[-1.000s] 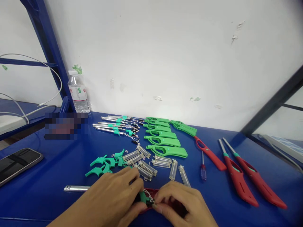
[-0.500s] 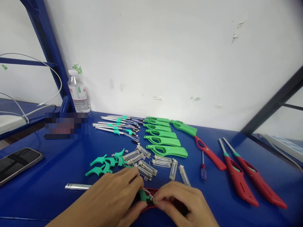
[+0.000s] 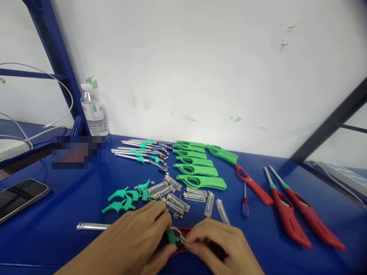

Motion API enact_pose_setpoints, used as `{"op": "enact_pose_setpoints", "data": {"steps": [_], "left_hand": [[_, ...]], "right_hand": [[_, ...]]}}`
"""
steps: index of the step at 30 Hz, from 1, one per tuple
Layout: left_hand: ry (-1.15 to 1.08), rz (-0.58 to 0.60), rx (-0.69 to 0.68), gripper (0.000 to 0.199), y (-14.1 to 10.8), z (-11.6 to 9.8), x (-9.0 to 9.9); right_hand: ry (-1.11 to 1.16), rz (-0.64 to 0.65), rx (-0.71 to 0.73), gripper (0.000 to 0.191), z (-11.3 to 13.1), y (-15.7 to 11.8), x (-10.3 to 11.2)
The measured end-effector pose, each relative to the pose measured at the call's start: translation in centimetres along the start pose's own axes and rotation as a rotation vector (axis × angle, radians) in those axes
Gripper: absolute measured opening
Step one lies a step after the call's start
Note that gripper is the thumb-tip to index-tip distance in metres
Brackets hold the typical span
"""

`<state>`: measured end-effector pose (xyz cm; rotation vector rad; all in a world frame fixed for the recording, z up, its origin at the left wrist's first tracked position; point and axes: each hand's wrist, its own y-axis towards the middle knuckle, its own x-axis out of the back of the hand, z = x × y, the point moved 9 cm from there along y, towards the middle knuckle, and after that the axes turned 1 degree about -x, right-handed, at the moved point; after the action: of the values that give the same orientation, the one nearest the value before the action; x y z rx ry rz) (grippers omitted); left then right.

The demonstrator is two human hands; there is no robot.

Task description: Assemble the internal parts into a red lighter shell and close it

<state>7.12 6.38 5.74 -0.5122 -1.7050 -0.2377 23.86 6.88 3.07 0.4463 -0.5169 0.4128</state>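
Observation:
A red casing half [image 3: 180, 251] lies low in the middle, mostly covered by both hands. My left hand [image 3: 143, 236] is closed on its left part, thumb and fingers around a green trigger piece [image 3: 172, 237]. From under this hand a silver metal tube [image 3: 93, 227] sticks out to the left. My right hand [image 3: 219, 244] pinches at the end of thin white wires [image 3: 179, 230] beside the trigger piece; what lies between its fingertips is too small to name. Just beyond the hands are loose green triggers [image 3: 115, 206] and several clear fuel tanks [image 3: 173, 208].
Green casings [image 3: 203, 182] and metal tubes with wires [image 3: 130, 156] lie at the back. To the right are a red casing [image 3: 258, 190], a screwdriver [image 3: 246, 207] and two red lighters [image 3: 292, 223]. A phone [image 3: 21, 196] and a bottle [image 3: 94, 112] are at the left.
The view has shifted very slightly. Both hands stay in nearly the same place, with the green trigger piece showing a little more beside the left fingers.

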Motion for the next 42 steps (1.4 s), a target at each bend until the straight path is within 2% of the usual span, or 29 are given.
{"op": "enact_pose_setpoints", "data": {"steps": [8,17,24,32,35,38,42], "left_hand": [[-0.022,0.042,0.015,0.012,0.2,0.1,-0.4],[-0.023,-0.036,-0.019,0.005,0.2,0.5,-0.4],[0.009,-0.051,-0.045,0.01,0.2,0.1,-0.2],[0.025,-0.226,-0.141,0.01,-0.2,-0.2,0.5],[0.032,-0.21,-0.133,0.011,-0.3,-0.2,0.4],[0.041,-0.146,-0.112,0.01,-0.2,-0.2,0.1],[0.039,-0.053,-0.066,0.014,0.2,-0.3,-0.1]], "right_hand": [[-0.029,-0.027,-0.038,0.012,-0.6,-0.1,0.2],[-0.014,-0.004,0.028,0.013,-0.2,-0.2,-0.1],[-0.044,0.0,0.061,0.012,0.0,-0.3,-0.1],[-0.1,-0.033,0.122,0.011,0.7,-0.3,0.0],[-0.101,-0.043,0.121,0.015,1.0,-0.2,0.2],[-0.124,-0.089,0.14,0.021,1.2,-0.3,0.8],[-0.288,-0.13,0.241,0.025,1.8,-0.4,1.4]]}}
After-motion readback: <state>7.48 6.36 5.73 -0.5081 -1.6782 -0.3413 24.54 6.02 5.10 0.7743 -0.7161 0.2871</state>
